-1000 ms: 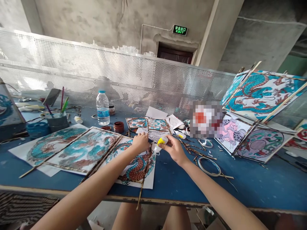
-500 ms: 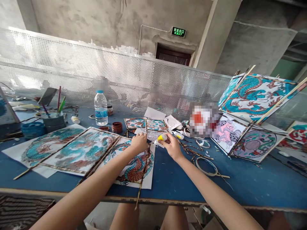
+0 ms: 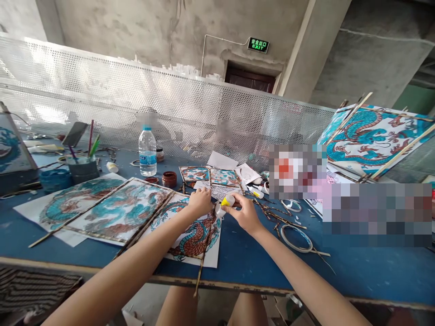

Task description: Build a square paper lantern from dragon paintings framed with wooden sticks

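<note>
My right hand point(image 3: 247, 214) grips a small white glue bottle point(image 3: 228, 200) with a yellow label, tilted with its nozzle down at the upper end of a thin dark stick point(image 3: 203, 253). That stick crosses a sheet painted with a red-brown and blue dragon point(image 3: 190, 242). My left hand point(image 3: 200, 202) is closed with fingers curled over the sheet's upper edge, just left of the nozzle. What its fingers pinch is hidden. Adjoining on the left is a stick-framed panel point(image 3: 125, 208) of blue and brown painting.
A water bottle point(image 3: 148, 154), a brown paint jar point(image 3: 169, 179) and a brush cup point(image 3: 83, 170) stand behind the panels. To the right lie loose sticks point(image 3: 277, 210) and a tape roll point(image 3: 296, 238). A painted lantern frame point(image 3: 377, 140) stands at far right. A perforated screen point(image 3: 190, 113) runs behind.
The glue bottle has tipped more steeply, its nozzle lower toward the stick. My left hand stays nearly in place. The view has turned slightly left; a blurred patch now covers part of the right side.
</note>
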Tool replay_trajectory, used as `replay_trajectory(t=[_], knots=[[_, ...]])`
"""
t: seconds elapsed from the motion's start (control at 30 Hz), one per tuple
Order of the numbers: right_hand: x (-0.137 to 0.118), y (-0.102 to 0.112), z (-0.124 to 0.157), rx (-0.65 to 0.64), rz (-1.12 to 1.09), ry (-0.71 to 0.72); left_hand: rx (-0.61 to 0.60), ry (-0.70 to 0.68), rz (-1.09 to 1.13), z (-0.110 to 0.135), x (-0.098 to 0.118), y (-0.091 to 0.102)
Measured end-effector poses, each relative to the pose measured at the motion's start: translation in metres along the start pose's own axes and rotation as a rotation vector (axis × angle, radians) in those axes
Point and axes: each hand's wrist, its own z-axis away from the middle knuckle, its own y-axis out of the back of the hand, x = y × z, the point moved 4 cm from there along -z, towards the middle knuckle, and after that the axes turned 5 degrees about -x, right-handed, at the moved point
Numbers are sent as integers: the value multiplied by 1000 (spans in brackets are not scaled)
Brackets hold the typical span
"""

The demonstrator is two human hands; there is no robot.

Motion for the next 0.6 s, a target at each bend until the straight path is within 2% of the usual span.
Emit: replay_trajectory(t=[0.13, 0.2, 0.3, 0.47, 0.6], knots=[[-5, -4, 3, -99, -124, -33, 6, 7, 0, 0, -1, -1], [-3, 1, 2, -30, -153, -32, 6, 4, -2, -1, -1, -2], [6, 11, -2, 104, -61, -14, -2, -1, -7, -2, -2, -3], [20, 12, -6, 79, 32, 10, -7, -2, -12, -2, -2, -3], [19, 8, -5, 52, 32, 10, 6, -4, -9, -1, -2, -2]])
